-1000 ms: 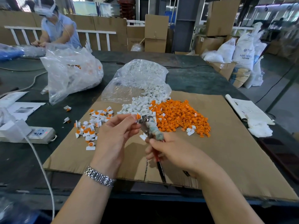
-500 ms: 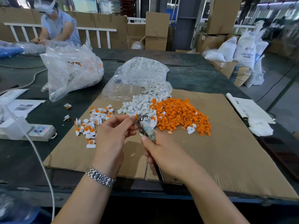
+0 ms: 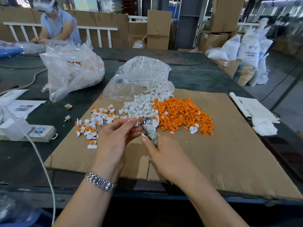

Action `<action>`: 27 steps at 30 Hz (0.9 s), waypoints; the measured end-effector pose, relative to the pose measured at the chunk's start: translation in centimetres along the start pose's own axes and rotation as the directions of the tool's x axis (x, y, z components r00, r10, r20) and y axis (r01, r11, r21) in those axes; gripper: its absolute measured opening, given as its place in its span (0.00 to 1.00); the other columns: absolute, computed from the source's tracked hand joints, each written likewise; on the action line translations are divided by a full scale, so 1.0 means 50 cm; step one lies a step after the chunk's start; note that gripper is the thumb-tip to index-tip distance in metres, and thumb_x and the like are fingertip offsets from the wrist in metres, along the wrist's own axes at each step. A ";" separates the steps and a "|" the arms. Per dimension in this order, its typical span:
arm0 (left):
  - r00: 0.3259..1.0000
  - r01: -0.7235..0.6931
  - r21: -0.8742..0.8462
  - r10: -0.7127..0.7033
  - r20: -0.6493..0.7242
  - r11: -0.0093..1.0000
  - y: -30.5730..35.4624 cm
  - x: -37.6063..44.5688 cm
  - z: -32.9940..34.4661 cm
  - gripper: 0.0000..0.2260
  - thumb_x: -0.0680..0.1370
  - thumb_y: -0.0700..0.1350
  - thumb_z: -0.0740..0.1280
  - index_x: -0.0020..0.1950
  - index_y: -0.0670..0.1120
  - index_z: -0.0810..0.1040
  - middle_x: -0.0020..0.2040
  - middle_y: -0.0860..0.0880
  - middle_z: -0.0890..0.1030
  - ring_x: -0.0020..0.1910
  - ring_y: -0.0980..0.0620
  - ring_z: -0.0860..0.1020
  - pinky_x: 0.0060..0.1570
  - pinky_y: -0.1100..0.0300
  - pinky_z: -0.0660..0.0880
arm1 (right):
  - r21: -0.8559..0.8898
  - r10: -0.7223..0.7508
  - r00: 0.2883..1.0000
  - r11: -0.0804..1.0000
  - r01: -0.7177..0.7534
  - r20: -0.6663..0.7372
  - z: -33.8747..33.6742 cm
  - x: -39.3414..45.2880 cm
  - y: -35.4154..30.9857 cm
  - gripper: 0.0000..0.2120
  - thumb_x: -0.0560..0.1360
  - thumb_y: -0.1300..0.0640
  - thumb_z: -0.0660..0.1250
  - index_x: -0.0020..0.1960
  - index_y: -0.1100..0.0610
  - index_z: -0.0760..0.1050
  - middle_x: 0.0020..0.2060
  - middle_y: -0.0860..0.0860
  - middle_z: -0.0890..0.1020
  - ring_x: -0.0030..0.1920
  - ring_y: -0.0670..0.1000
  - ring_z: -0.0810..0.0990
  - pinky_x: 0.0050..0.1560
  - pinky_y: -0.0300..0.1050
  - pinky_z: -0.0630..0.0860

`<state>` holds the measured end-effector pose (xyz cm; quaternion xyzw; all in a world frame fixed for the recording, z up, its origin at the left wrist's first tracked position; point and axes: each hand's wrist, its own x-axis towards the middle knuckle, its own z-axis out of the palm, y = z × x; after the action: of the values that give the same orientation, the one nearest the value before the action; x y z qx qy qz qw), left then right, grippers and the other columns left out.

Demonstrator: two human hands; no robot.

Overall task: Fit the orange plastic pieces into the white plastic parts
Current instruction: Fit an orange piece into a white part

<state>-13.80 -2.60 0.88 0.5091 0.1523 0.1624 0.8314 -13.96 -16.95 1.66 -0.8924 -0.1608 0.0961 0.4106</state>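
My left hand pinches a small white part with an orange piece at its fingertips. My right hand grips a pair of pliers with cloth-wrapped jaws, whose tip touches that part. Behind the hands, a heap of loose orange pieces lies on the cardboard sheet. To its left is a heap of white parts, spilling from a clear bag. A scatter of fitted white-and-orange parts lies left of my left hand.
A second clear bag of parts sits at the back left. A white power strip with a cable lies at the left, papers and a white cloth at the right. A person works behind the table, with boxes and sacks beyond.
Both hands have shifted slightly away from me toward the heaps, still joined at the part. The pliers' handle now lies hidden under my right hand.
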 end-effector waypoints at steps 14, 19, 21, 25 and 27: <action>0.995 -0.047 0.057 0.042 0.088 0.997 0.013 -0.014 0.002 0.12 0.69 0.44 0.77 0.47 0.38 0.86 0.43 0.40 0.86 0.39 0.47 0.84 0.39 0.61 0.81 | -0.535 0.300 0.907 0.735 -0.418 -0.296 -0.068 0.036 0.145 0.28 0.81 0.39 0.57 0.73 0.56 0.62 0.68 0.57 0.69 0.68 0.59 0.68 0.64 0.59 0.66; 0.995 -0.078 0.138 0.069 0.068 0.987 0.004 -0.013 0.007 0.04 0.74 0.40 0.76 0.45 0.40 0.87 0.44 0.40 0.86 0.38 0.47 0.84 0.40 0.61 0.81 | -0.625 0.161 0.909 0.680 -0.385 -0.385 -0.050 0.031 0.142 0.26 0.80 0.35 0.56 0.67 0.54 0.67 0.61 0.54 0.69 0.62 0.55 0.68 0.60 0.55 0.65; 0.993 -0.111 0.175 0.102 0.063 0.978 0.001 -0.015 0.007 0.02 0.75 0.40 0.76 0.44 0.42 0.88 0.42 0.42 0.86 0.38 0.47 0.85 0.39 0.62 0.81 | -0.509 0.017 0.919 0.828 -0.233 -0.393 -0.052 0.033 0.106 0.19 0.80 0.36 0.55 0.56 0.51 0.71 0.51 0.47 0.73 0.52 0.48 0.72 0.56 0.50 0.67; 0.974 -0.224 0.322 0.208 0.086 0.920 -0.007 -0.016 0.009 0.03 0.77 0.39 0.74 0.46 0.45 0.87 0.40 0.46 0.87 0.39 0.49 0.86 0.41 0.60 0.83 | -0.094 -0.147 0.961 0.987 0.128 -0.235 -0.034 0.038 0.017 0.17 0.82 0.40 0.56 0.40 0.48 0.65 0.30 0.46 0.73 0.31 0.47 0.70 0.35 0.49 0.68; 0.963 -0.270 0.381 0.246 0.114 0.884 -0.008 -0.015 0.008 0.03 0.78 0.39 0.73 0.48 0.45 0.87 0.40 0.48 0.87 0.40 0.50 0.86 0.43 0.60 0.83 | -0.225 -0.246 0.949 0.953 0.201 -0.195 -0.023 0.035 -0.008 0.16 0.83 0.40 0.53 0.41 0.48 0.63 0.30 0.46 0.72 0.33 0.50 0.71 0.35 0.51 0.68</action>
<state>-14.27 -3.42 0.77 0.6861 0.0868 0.2217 0.6874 -12.07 -16.89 2.64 -0.9105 -0.2235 -0.0680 0.3411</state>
